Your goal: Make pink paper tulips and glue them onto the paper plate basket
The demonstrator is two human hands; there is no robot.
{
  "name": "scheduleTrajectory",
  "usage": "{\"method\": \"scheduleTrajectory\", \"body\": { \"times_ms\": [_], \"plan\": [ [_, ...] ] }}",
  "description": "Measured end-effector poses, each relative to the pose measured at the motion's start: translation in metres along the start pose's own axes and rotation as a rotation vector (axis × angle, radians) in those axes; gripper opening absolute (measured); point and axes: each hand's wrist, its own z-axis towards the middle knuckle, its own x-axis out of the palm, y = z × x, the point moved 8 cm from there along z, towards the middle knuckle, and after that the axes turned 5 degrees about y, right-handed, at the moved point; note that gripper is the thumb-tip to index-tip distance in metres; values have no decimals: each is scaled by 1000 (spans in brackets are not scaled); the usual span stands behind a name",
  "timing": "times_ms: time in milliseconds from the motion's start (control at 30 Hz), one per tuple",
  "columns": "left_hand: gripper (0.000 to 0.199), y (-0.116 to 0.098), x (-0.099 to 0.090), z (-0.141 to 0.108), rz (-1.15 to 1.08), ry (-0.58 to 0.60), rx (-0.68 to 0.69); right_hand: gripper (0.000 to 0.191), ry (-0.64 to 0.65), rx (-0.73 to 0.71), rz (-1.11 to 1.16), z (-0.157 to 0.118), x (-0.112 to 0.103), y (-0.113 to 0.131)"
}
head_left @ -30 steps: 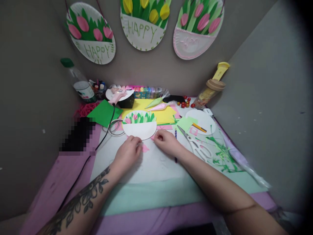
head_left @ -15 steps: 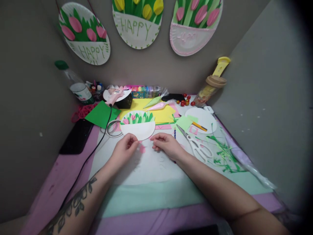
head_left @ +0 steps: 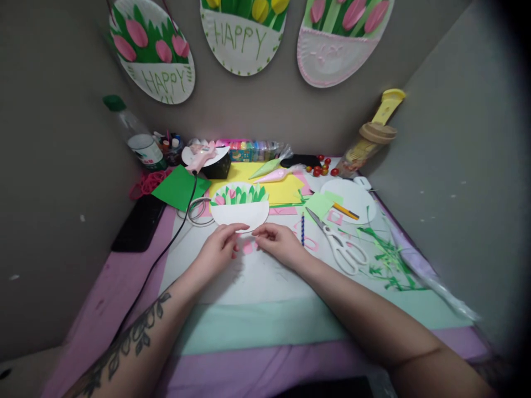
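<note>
- Paper-plate tulip basket: flat on the white sheet, just beyond the fingertips; smooth half-disc pocket in front, pointed green paper leaves and folded pink tulips above
- left hand: index stretched along the plate's lower edge, other fingers loosely curled; can't tell if it touches the plate or pinches anything
- right hand: fingers bent, thumb close to index, near the same edge; can't tell if anything small is between them
- pink paper scraps between and below the hands
- right side: slim blue patterned pencil, scissors with glossy white loop handles, thin curly green paper strips
- behind: flat yellow card, soft cone-shaped plastic bag with pink filling
- left side: matte green paper square, thin black cable
</note>
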Motion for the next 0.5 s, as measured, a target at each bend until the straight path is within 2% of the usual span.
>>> {"method": "scheduleTrajectory", "body": {
  "times_ms": [133, 300, 400, 500],
  "plan": [
    [26, -2, -2, -1, 20, -11, -10, 12, 7, -24, -126, 1, 2, 4],
    [16, 1, -5, -2, -76, -32, -84, 13, 31, -1, -166, 3, 6, 4],
    [18, 3, -4, -2, -125, -19, -101, 13, 34, -3, -193, 4, 7, 6],
    [28, 6, -3, -1, -128, -9, -104, 13, 19, -16, -213, 4, 7, 8]
  ]
}}
